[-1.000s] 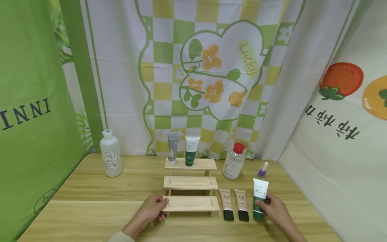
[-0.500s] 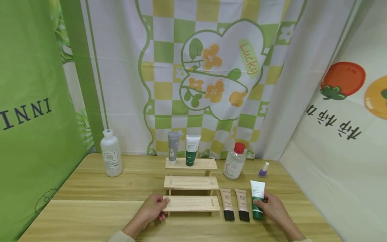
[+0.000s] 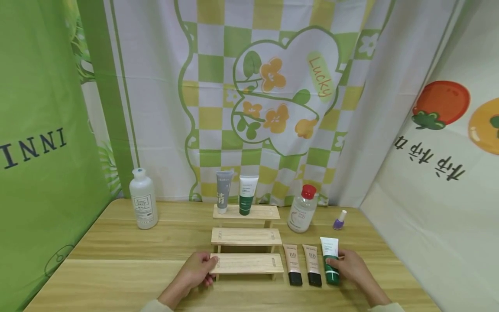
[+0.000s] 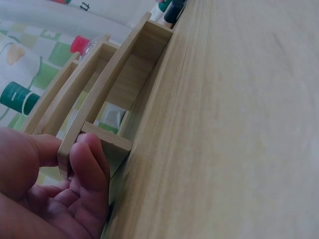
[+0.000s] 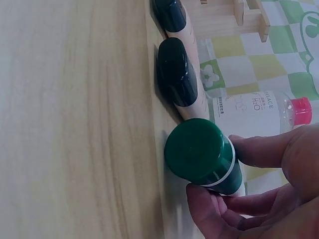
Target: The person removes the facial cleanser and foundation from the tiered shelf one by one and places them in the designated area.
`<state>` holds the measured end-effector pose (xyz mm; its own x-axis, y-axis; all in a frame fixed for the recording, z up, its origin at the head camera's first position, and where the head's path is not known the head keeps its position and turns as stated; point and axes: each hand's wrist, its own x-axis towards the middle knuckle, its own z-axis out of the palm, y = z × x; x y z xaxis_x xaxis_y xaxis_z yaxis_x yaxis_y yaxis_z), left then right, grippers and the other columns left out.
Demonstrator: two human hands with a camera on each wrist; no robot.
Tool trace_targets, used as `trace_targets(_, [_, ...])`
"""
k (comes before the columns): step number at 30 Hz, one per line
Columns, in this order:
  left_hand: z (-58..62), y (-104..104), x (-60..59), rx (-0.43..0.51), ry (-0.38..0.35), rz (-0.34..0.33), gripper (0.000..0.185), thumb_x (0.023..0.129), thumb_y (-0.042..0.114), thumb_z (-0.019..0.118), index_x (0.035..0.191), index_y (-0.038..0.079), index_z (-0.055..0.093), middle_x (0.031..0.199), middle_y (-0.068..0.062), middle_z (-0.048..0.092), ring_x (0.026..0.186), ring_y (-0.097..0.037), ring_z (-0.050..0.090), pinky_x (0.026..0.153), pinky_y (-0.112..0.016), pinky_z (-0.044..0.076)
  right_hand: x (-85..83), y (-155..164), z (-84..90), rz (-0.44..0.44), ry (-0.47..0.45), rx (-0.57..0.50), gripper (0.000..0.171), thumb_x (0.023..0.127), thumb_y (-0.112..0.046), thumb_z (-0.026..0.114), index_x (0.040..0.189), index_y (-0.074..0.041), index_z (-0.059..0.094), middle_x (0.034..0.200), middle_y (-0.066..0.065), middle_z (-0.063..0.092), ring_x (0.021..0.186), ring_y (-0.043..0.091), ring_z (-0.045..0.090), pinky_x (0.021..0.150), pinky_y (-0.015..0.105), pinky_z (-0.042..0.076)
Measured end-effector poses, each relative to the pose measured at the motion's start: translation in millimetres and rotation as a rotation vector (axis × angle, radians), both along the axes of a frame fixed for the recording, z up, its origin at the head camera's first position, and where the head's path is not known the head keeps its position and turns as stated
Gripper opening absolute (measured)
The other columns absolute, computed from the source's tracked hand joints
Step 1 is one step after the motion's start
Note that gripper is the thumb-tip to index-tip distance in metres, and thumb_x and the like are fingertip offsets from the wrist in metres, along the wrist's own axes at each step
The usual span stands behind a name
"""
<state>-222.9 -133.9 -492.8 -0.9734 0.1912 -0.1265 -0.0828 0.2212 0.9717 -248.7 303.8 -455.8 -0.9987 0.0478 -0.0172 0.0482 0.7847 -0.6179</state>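
Note:
My left hand point(image 3: 195, 269) pinches the left end of the lowest step of a three-tier wooden stand point(image 3: 246, 263), thumb on top and fingers below, as the left wrist view shows. With my right hand point(image 3: 351, 268) I hold a white and green cosmetic tube point(image 3: 330, 260) between thumb and fingers; its green cap point(image 5: 194, 149) faces the right wrist camera, close to the table. Just left of it lie two beige BB cream tubes point(image 3: 312, 265) with black caps, side by side. On the top step stand a grey tube point(image 3: 223, 190) and another white and green tube point(image 3: 247, 195).
A white bottle point(image 3: 143, 199) stands at the back left of the wooden table point(image 3: 136, 268). Behind the BB cream tubes are a clear bottle with a red cap point(image 3: 302, 209) and a purple nail polish bottle point(image 3: 339, 220). Printed curtains point(image 3: 156, 108) enclose the table.
My right hand has moved the white and green tube a little left, toward the BB cream tubes, and its upper end has lowered. The left hand stays on the stand.

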Motion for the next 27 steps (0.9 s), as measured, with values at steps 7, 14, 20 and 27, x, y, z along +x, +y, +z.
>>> trace_targets(7, [1.1, 0.1, 1.5, -0.005, 0.001, 0.002, 0.029, 0.100, 0.025, 0.056, 0.079, 0.004, 0.053, 0.069, -0.006, 0.060, 0.052, -0.011, 0.057, 0.048, -0.023, 0.051, 0.1, -0.1, -4.9, -0.049, -0.022, -0.040, 0.037, 0.083, -0.015, 0.072, 0.101, 0.016, 0.064, 0.074, 0.007, 0.064, 0.062, 0.018, 0.059, 0.054, 0.031, 0.053])
trace_targets(14, [0.2, 0.1, 0.8, 0.000, 0.008, 0.003, 0.030, 0.100, 0.025, 0.056, 0.078, 0.005, 0.052, 0.068, -0.006, 0.059, 0.051, -0.011, 0.056, 0.047, -0.023, 0.051, -0.4, 1.3, -7.6, -0.064, -0.012, -0.022, 0.031, 0.083, -0.017, 0.072, 0.093, 0.012, 0.067, 0.069, 0.005, 0.061, 0.057, 0.017, 0.057, 0.052, 0.029, 0.050])
trace_targets(20, [-1.7, 0.4, 0.4, 0.004, 0.007, 0.006, 0.030, 0.099, 0.026, 0.056, 0.078, 0.004, 0.053, 0.067, -0.005, 0.059, 0.050, -0.010, 0.056, 0.047, -0.023, 0.050, 0.7, 1.5, -9.5, -0.070, 0.004, -0.024, 0.025, 0.083, -0.017, 0.072, 0.086, 0.008, 0.068, 0.064, 0.002, 0.059, 0.051, 0.017, 0.057, 0.049, 0.028, 0.048])
trace_targets(27, [0.2, -0.5, 0.2, -0.004, 0.014, -0.004, 0.031, 0.100, 0.027, 0.056, 0.079, 0.004, 0.054, 0.068, -0.006, 0.060, 0.051, -0.011, 0.057, 0.048, -0.024, 0.051, -0.6, 2.7, -9.4, -0.066, -0.011, -0.007, 0.029, 0.085, -0.020, 0.072, 0.088, 0.009, 0.069, 0.065, 0.003, 0.061, 0.052, 0.017, 0.059, 0.051, 0.029, 0.048])
